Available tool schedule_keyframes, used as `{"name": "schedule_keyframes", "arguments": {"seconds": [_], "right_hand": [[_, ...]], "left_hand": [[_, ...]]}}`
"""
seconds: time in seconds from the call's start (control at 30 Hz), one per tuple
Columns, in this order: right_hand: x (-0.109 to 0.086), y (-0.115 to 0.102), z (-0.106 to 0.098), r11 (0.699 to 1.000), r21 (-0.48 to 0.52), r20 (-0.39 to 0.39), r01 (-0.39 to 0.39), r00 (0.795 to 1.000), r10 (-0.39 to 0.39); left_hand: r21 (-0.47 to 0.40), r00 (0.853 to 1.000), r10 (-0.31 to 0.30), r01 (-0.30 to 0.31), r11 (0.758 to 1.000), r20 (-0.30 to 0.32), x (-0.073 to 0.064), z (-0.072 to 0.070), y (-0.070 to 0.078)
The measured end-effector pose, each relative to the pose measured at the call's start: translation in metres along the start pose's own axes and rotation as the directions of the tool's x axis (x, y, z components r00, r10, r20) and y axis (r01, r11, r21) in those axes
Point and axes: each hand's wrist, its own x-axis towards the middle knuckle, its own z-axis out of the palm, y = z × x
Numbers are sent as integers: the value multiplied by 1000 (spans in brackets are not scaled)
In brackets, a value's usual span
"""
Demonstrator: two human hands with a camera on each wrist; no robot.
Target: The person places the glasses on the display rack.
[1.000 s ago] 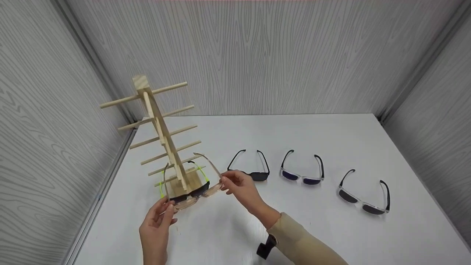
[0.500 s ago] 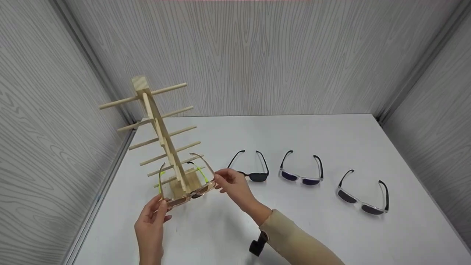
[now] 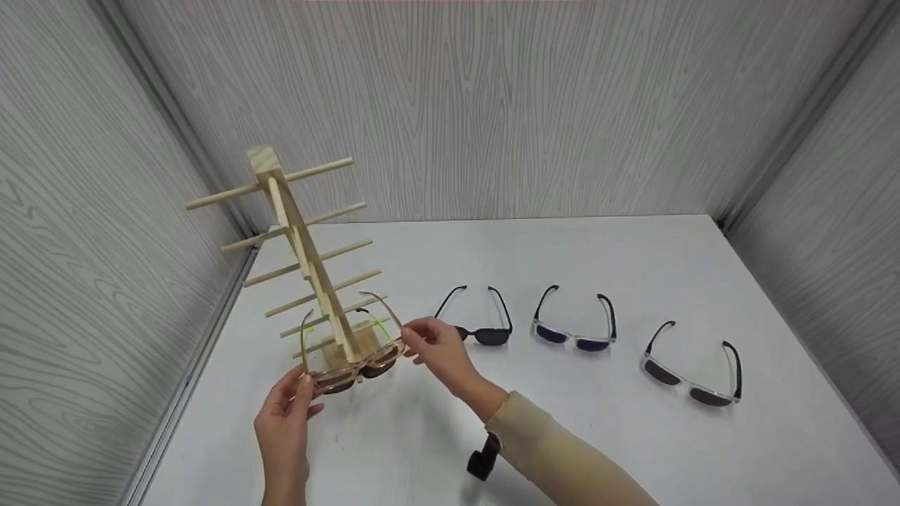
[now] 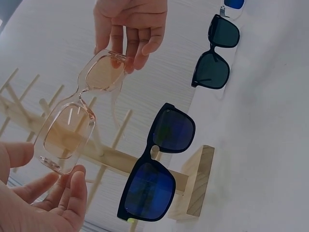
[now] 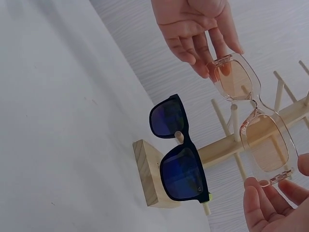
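Observation:
My left hand point(image 3: 285, 422) pinches one end of a pair of clear peach-framed sunglasses point(image 4: 65, 133), and my right hand point(image 3: 443, 355) pinches the other end. Their tinted lenses face me and the temples point away, along both sides of the wooden glasses rack point(image 3: 316, 270), level with its lower pegs. Below them, dark sunglasses point(image 5: 183, 171) with blue lenses and yellow-green temples hang at the foot of the rack. In the head view the peach pair overlaps these dark ones. Both wrist views show a gap between the two pairs.
On the white table point(image 3: 562, 436) to the right lie black sunglasses point(image 3: 492, 337), clear-framed sunglasses with blue lenses point(image 3: 592, 345) and clear-framed sunglasses with dark lenses point(image 3: 710, 398), temples open. The rack's upper pegs point(image 3: 323, 169) stick out bare on both sides. Grey panels point(image 3: 450, 105) enclose the table.
Both hands have carried the peach sunglasses a little left and away from me, closer to the rack. The temples now reach further along its sides. The table's sunglasses have stayed put.

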Motion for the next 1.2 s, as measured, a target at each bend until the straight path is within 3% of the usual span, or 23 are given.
{"name": "schedule_keyframes", "arguments": {"seconds": [0.27, 0.7, 0.93, 1.2], "right_hand": [[4, 5, 7, 999, -31, 8, -12, 1000, 12], [6, 8, 11, 1000, 8, 11, -13, 1000, 13], [23, 33, 10, 999, 30, 4, -28, 1000, 28], [28, 37, 11, 1000, 19, -1, -23, 1000, 23]], "left_hand": [[-18, 999, -32, 32, 999, -22, 2, -2, -6], [-23, 999, -8, 7, 1000, -47, 2, -4, -3], [-42, 999, -2, 0, 999, -43, 7, -2, -1], [-70, 999, -26, 23, 997, -28, 14, -1, -4]]}}
